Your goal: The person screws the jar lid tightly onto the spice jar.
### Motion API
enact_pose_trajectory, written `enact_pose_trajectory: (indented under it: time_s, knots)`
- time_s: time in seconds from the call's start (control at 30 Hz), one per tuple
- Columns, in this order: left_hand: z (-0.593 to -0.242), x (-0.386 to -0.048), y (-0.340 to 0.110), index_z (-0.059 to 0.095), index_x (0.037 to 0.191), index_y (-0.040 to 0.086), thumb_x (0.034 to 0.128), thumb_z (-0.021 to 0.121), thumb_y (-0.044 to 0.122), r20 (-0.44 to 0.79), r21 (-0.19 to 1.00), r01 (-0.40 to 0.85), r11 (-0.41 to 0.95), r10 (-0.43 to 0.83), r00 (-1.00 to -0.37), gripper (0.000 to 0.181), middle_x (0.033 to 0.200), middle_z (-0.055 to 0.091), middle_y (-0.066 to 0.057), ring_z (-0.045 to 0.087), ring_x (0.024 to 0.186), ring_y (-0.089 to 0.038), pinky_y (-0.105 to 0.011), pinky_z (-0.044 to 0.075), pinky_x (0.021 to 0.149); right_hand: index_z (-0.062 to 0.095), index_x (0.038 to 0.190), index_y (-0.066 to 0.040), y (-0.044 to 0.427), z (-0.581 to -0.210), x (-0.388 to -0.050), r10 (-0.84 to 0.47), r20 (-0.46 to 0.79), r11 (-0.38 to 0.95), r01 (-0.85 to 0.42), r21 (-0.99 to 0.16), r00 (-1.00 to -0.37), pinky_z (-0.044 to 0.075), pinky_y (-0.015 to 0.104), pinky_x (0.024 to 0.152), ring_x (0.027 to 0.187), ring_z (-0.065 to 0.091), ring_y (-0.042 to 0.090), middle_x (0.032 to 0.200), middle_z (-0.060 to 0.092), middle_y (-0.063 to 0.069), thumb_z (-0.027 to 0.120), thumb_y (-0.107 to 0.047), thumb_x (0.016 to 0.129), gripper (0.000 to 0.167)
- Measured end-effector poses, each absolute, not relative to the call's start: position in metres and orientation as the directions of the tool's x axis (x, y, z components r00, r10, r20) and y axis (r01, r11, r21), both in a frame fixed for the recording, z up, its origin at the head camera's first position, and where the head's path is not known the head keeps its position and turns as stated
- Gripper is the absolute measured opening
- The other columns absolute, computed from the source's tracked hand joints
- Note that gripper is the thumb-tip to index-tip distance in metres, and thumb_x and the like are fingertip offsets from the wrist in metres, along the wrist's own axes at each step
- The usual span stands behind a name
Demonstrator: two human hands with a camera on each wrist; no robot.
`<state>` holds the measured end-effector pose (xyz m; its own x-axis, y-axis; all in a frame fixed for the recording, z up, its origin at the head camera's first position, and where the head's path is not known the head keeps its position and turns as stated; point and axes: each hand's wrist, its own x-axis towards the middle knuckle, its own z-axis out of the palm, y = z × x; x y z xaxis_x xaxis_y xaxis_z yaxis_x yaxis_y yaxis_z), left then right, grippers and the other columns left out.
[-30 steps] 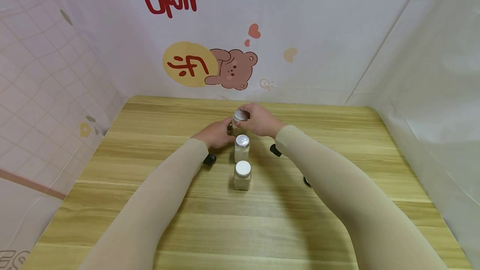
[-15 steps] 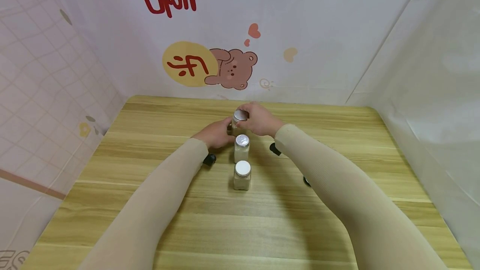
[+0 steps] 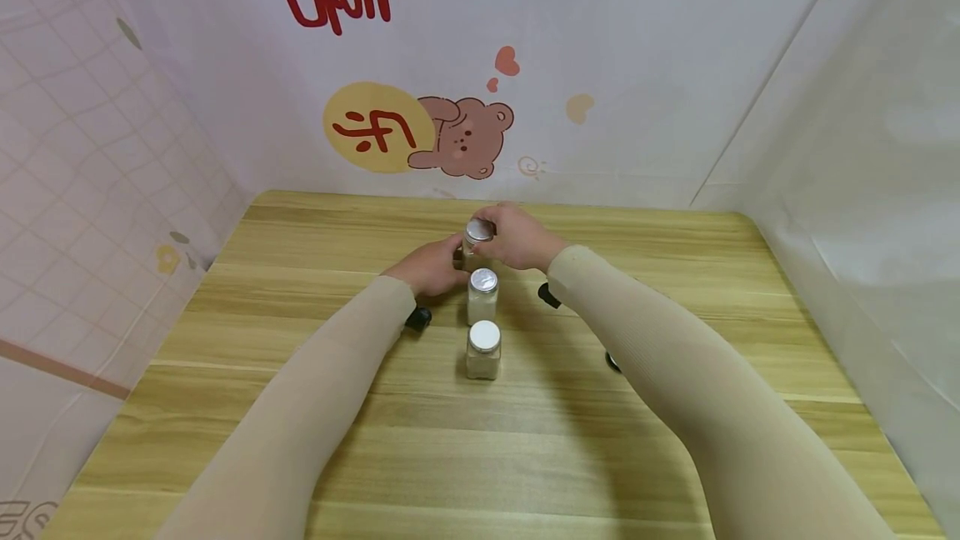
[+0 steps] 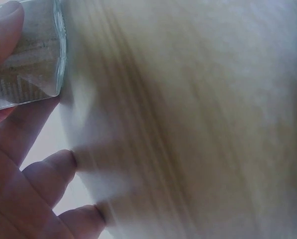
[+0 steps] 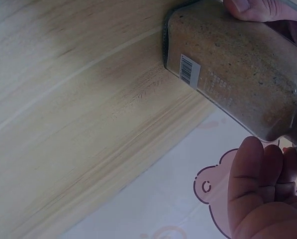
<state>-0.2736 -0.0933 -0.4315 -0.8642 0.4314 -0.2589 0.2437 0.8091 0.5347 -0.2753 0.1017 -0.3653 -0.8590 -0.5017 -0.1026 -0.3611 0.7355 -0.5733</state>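
Farthest back in a row of three jars stands a clear square spice jar [image 3: 472, 260] with a silver lid. My left hand [image 3: 432, 267] grips its body from the left; in the left wrist view the thumb lies across the glass. From the right, my right hand [image 3: 522, 239] holds the jar at its lid end, fingers bent around the top. Brown speckled seasoning and a barcode label [image 5: 189, 71] show through the glass in the right wrist view. Part of the lid is hidden by the right fingers.
Directly in front stands a second jar [image 3: 482, 305] with pale contents and a silver lid. Nearest me is a third jar [image 3: 483, 360] with a white lid. All stand on a wooden table [image 3: 465, 457] below a white printed backdrop [image 3: 637, 65].
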Motion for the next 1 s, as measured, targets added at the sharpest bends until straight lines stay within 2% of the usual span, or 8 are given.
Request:
enact_pose_trajectory:
  time_s: [0.33, 0.57, 1.0]
  knots:
    - [-0.432, -0.273, -0.093, 0.028, 0.166, 0.026, 0.0989, 0.072, 0.04, -0.249, 0.536, 0.247, 0.807, 0.43, -0.868, 0.081, 0.158, 0.054, -0.009, 0.049, 0.148, -0.031, -0.048, 0.04, 0.123, 0.064, 0.134, -0.004, 0.102, -0.365, -0.277, -0.514, -0.111, 0.734, -0.369, -0.57, -0.851, 0.054, 0.04, 0.102, 0.115, 0.058, 0.027, 0.124, 0.062, 0.015, 0.074, -0.018, 0.097, 0.041]
    - [-0.431, -0.272, -0.094, 0.028, 0.167, 0.027, 0.0987, 0.073, 0.04, -0.255, 0.538, 0.241, 0.808, 0.429, -0.867, 0.082, 0.157, 0.055, -0.008, 0.049, 0.148, -0.03, -0.048, 0.04, 0.123, 0.062, 0.138, -0.002, 0.101, -0.361, -0.276, -0.519, -0.128, 0.736, -0.365, -0.57, -0.845, 0.054, 0.04, 0.103, 0.118, 0.057, 0.028, 0.127, 0.062, 0.015, 0.075, -0.016, 0.097, 0.046]
    - [-0.43, -0.271, -0.094, 0.028, 0.166, 0.025, 0.0989, 0.073, 0.04, -0.251, 0.549, 0.243, 0.799, 0.436, -0.864, 0.082, 0.157, 0.055, -0.007, 0.05, 0.148, -0.029, -0.047, 0.04, 0.123, 0.064, 0.134, 0.0, 0.1, -0.351, -0.276, -0.55, -0.131, 0.728, -0.397, -0.559, -0.825, 0.055, 0.039, 0.102, 0.116, 0.062, 0.027, 0.128, 0.067, 0.015, 0.075, -0.013, 0.094, 0.044]
